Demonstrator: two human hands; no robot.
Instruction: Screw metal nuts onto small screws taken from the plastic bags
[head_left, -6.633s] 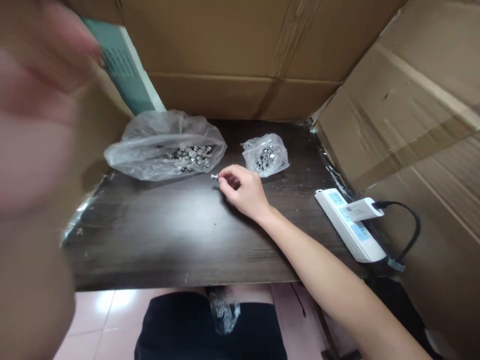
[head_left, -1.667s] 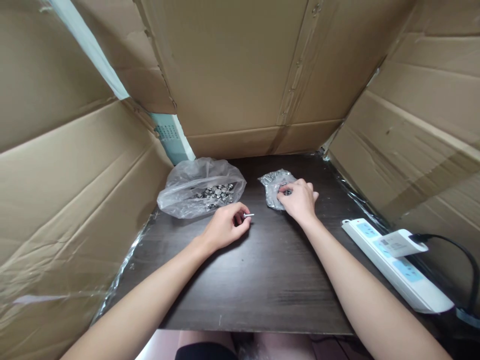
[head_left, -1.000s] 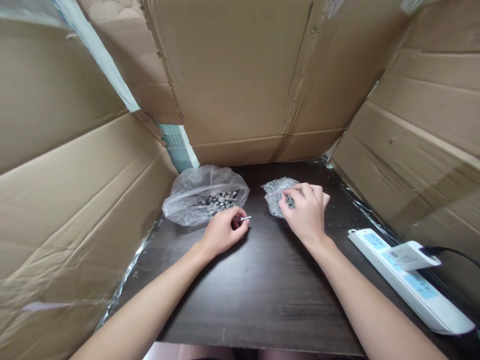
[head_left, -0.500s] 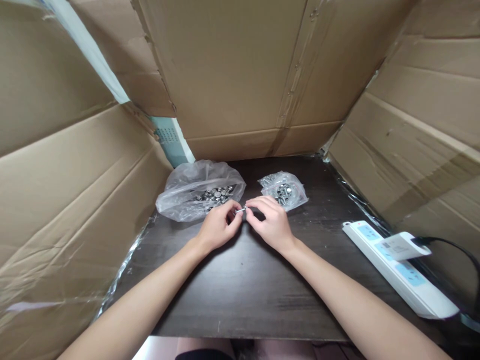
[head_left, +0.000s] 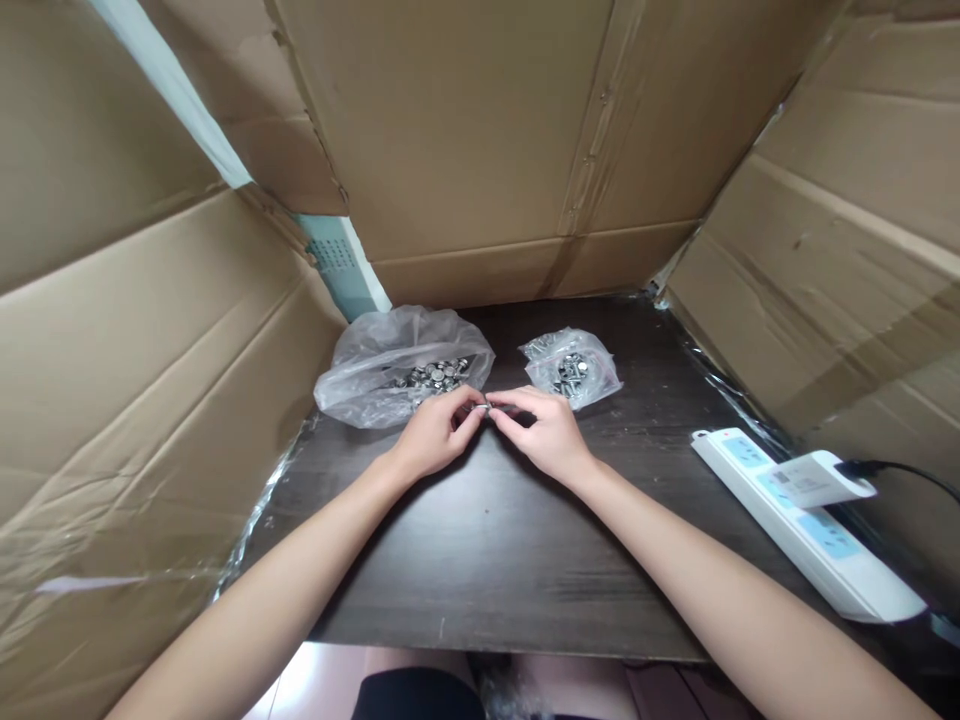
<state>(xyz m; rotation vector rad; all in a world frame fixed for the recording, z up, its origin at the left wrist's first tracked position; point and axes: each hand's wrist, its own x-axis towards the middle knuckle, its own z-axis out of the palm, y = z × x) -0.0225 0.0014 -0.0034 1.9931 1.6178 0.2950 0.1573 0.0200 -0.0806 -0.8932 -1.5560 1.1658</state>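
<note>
My left hand (head_left: 437,430) pinches a small silver metal screw (head_left: 484,406) between thumb and fingers. Against its other end, the thumb and fingertips of my right hand (head_left: 546,432) are closed too. The fingertips hide most of the piece, so I cannot tell whether a second part is on it. Just beyond my left hand lies an open clear plastic bag (head_left: 367,375) with many round, shiny metal caps (head_left: 437,374). A smaller clear bag (head_left: 604,372), holding metal screws (head_left: 570,378), lies behind my right hand.
A white power strip (head_left: 795,520) with a white plug adapter (head_left: 819,480) and black cable lies at the right of the dark tabletop (head_left: 480,560). Cardboard walls (head_left: 465,130) enclose the table on the left, back and right. The table's front edge is close to my lap.
My fingertips have come closer together around the small screw, covering more of it. The view has shifted slightly, and the bags have stayed in place.
</note>
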